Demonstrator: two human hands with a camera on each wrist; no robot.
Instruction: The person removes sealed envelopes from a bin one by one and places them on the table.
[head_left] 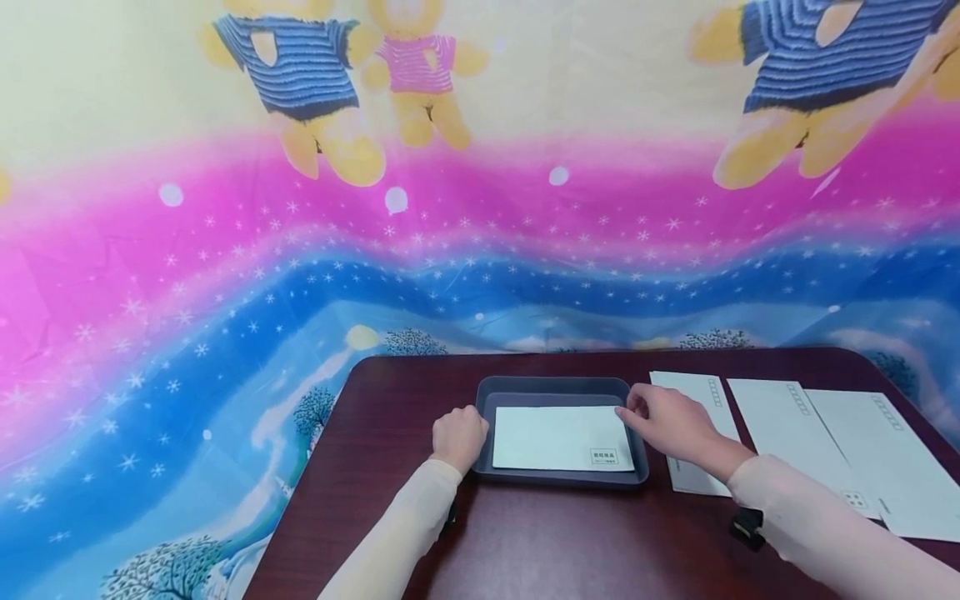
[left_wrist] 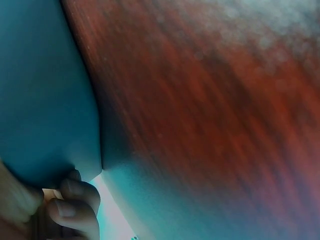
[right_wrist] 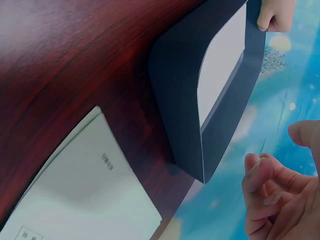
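A white envelope [head_left: 551, 435] with a small printed box in its lower right corner lies inside a dark grey tray [head_left: 555, 385]. My left hand [head_left: 459, 435] grips the tray's left wall; its curled fingers [left_wrist: 75, 210] show at the wall's edge in the left wrist view. Over the tray's right rim hovers my right hand [head_left: 678, 421], holding nothing. In the right wrist view its thumb [right_wrist: 302, 134] stands apart from the loosely bent fingers [right_wrist: 260, 175], beside the tray's end wall [right_wrist: 175, 100].
Right of the tray lie several more white envelopes, among them a near one [head_left: 686, 475], a middle one [head_left: 772, 421] and a far right one [head_left: 907, 467]. They rest on a dark red wooden table [head_left: 555, 542]. A patterned cloth [head_left: 480, 208] hangs behind its back edge.
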